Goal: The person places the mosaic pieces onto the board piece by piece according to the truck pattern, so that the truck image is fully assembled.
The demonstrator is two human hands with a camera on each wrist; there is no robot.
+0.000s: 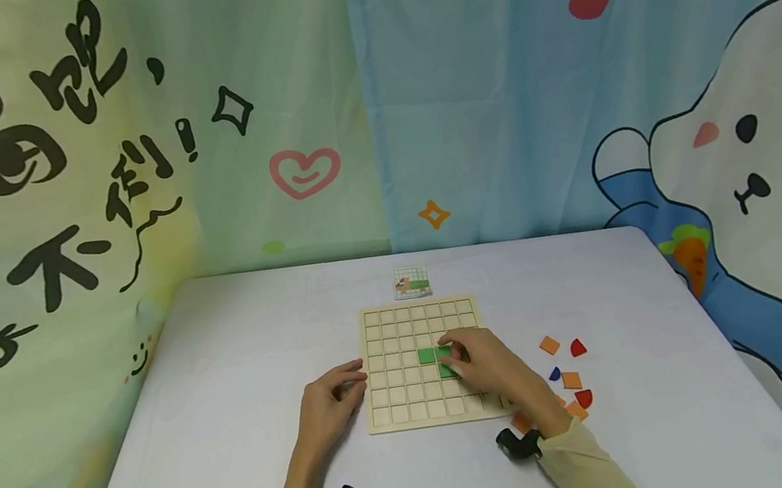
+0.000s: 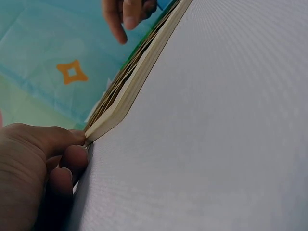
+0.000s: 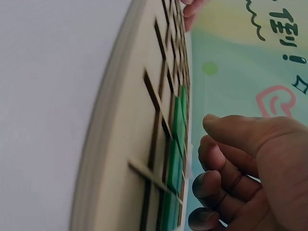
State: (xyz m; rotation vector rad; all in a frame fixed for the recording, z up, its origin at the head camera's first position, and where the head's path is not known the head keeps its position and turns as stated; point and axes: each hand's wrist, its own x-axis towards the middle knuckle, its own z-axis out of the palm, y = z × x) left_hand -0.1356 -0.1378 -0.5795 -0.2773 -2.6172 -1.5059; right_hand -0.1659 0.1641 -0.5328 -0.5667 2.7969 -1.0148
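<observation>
A pale wooden grid board [image 1: 398, 395] lies flat on the table, with green squares [image 1: 426, 355] set side by side in its middle cells. The right hand [image 1: 480, 357] is over these squares and partly hides them. Its thumb and fingers are bent and apart in the right wrist view, with nothing visible between them. At the board's left edge is the left hand [image 1: 334, 400], its fingertips touching the rim. From the left wrist view, the same hand [image 2: 33, 163] meets the board's corner [image 2: 106, 126] with its fingertips.
Loose orange squares [image 1: 571, 380], red pieces [image 1: 578, 348] and a blue piece [image 1: 555, 374] are scattered right of the board, some partly behind the right forearm. A small picture card [image 1: 412, 282] lies beyond the board's far edge. A printed curtain [image 1: 490, 94] hangs behind the white table [image 1: 228, 369].
</observation>
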